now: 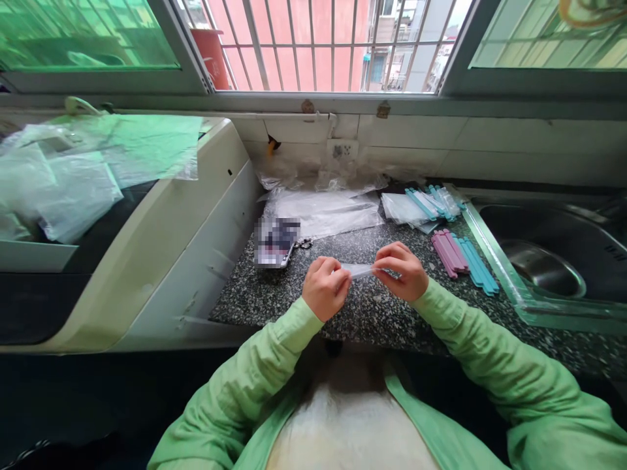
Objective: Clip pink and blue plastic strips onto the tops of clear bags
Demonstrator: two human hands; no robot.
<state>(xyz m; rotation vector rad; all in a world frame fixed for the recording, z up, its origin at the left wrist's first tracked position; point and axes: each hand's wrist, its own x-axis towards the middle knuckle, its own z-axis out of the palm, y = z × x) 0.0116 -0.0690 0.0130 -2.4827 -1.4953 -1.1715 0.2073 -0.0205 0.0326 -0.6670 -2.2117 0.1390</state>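
Head view, looking down over a speckled granite counter (372, 320) below a barred window (323, 46).

Left hand (324, 287) curled, fingers pressed together on the left end of a small clear plastic bag (360, 269). Right hand (399, 271) pinching the right end of the same bag between thumb and fingertips. Bag stretched flat between the two hands, held just above the counter, near its front edge. Both arms in light green sleeves (494, 365).

Just right of the right hand, flat on the counter: a bundle of pink sticks (448, 251), touching or nearly touching a bundle of blue sticks (477, 264) on its right. Farther back, near the wall: more small bags with blue sticks inside (431, 202), heaped loosely. Left of those, a spread of crumpled clear plastic sheets (318, 209) against the tiled wall.

Behind the left hand, well apart from it: a blurred-out flat object (277, 241) with a small chain (304, 243) at its right edge.

At far right, a steel sink (548, 261) set into the counter, with a greenish glass panel (494, 267) leaning along its near rim.

At left, a white appliance (186, 235) with a dark top, covered in loose clear bags (73, 176). On the wall below the window sill, a socket (341, 151).
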